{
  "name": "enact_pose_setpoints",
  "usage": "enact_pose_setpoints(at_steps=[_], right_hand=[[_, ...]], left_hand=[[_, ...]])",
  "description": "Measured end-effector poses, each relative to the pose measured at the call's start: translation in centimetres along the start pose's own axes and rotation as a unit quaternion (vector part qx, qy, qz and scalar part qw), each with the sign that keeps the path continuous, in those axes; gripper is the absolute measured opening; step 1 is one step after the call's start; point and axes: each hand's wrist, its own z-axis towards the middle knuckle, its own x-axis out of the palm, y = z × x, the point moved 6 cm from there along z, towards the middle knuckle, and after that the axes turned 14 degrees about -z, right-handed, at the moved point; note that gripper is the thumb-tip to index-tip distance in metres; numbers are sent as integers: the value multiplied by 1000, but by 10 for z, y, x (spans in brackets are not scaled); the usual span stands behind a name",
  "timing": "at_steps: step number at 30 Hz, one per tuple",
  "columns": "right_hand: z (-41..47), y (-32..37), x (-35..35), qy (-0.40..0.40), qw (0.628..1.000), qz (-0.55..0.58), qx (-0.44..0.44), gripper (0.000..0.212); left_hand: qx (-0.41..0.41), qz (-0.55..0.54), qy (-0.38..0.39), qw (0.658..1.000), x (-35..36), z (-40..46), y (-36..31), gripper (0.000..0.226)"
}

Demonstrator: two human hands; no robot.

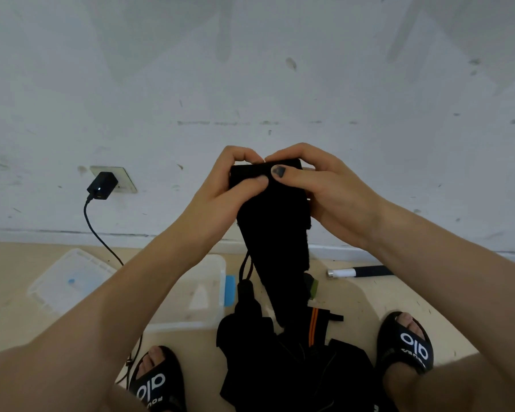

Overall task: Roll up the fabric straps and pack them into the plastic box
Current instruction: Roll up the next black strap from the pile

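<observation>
A wide black fabric strap (275,233) hangs in front of me, its top end pinched between both hands at chest height. My left hand (220,188) grips the top left corner, thumb on the front. My right hand (318,185) grips the top right, thumb pressed on the strap's upper edge. The strap's lower end drops to a heap of more black straps (295,367) on the floor between my feet; one has an orange stripe (314,327). The clear plastic box (214,295) stands open on the floor below my left forearm, partly hidden by it.
The box's clear lid (69,281) lies on the floor to the left. A black charger (101,185) sits in a wall socket, its cable (101,239) running down toward the box. A black-and-white tube (357,272) lies by the wall at right. My sandalled feet (158,382) flank the heap.
</observation>
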Motion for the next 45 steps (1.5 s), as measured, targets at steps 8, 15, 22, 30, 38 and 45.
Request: enact_pose_setpoints(at_steps=[8, 15, 22, 30, 38, 45], right_hand=[[1, -7, 2, 25, 999, -17, 29, 24], [2, -6, 3, 4, 998, -54, 6, 20], [2, -3, 0, -21, 998, -50, -36, 20], [1, 0, -3, -35, 997, -34, -57, 18], [-1, -7, -1, 2, 999, -47, -2, 22], [-1, -9, 2, -1, 999, -42, 23, 23]], left_hand=[[8, -45, -12, 999, -1, 0, -5, 13], [48, -23, -10, 999, 2, -5, -10, 25], [-15, -53, -51, 997, -5, -2, 7, 30], [-4, -41, -46, 998, 1, -2, 3, 12], [-9, -68, -16, 998, 4, -2, -3, 15], [21, -47, 1, 999, 2, -3, -6, 20]])
